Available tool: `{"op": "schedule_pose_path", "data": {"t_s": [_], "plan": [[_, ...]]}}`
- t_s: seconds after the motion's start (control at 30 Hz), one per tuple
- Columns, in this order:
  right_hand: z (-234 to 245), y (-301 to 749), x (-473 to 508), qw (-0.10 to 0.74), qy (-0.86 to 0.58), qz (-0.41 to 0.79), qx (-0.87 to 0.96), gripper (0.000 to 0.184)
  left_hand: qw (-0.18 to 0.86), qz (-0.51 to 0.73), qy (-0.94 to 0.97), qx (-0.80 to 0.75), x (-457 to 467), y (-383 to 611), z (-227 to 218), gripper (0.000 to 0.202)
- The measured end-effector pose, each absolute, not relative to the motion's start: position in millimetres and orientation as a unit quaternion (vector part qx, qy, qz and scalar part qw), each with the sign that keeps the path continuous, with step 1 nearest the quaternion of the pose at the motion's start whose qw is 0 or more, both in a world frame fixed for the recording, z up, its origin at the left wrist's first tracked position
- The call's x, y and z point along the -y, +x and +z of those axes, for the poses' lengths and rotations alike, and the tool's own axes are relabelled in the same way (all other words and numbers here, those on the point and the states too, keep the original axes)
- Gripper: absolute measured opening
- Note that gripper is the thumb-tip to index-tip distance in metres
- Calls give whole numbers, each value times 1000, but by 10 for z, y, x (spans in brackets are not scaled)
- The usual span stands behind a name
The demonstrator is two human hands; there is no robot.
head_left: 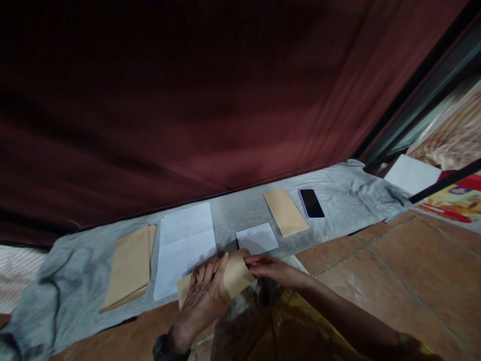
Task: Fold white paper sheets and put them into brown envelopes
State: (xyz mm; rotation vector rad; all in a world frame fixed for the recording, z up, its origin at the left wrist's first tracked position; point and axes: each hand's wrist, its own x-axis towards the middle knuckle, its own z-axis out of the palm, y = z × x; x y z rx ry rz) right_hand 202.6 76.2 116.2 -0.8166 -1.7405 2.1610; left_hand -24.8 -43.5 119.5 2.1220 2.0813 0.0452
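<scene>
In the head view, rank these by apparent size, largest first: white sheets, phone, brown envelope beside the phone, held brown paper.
1. White sheets
2. Brown envelope
3. Phone
Held brown paper: unranked, being curled and partly covered by the left hand.

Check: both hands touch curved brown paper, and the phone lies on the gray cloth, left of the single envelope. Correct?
No: the head view shows the phone right of the single envelope, on the gray cloth. Left hand and right hand touch curved brown paper.
</scene>
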Motion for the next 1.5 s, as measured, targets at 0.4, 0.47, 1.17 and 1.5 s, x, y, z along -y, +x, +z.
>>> {"op": "schedule_pose_path", "data": {"t_s": [0.4, 0.47, 1.17, 1.5], "plan": [[698, 2121, -857, 267, -381, 584, 665, 35, 132, -25, 643, -754, 122, -599, 1179, 105], [628, 2202, -913, 270, -397, 494, 724, 36, 129, -32, 643, -754, 102, -593, 1164, 104], [372, 1965, -1033, 244, -347, 308, 852, 42, 229, -111, 651, -716, -381, -1108, 1032, 119], [387, 1974, -1072, 208, -330, 268, 881, 44, 211, -83, 652, -723, -346, -1162, 928, 118]]}}
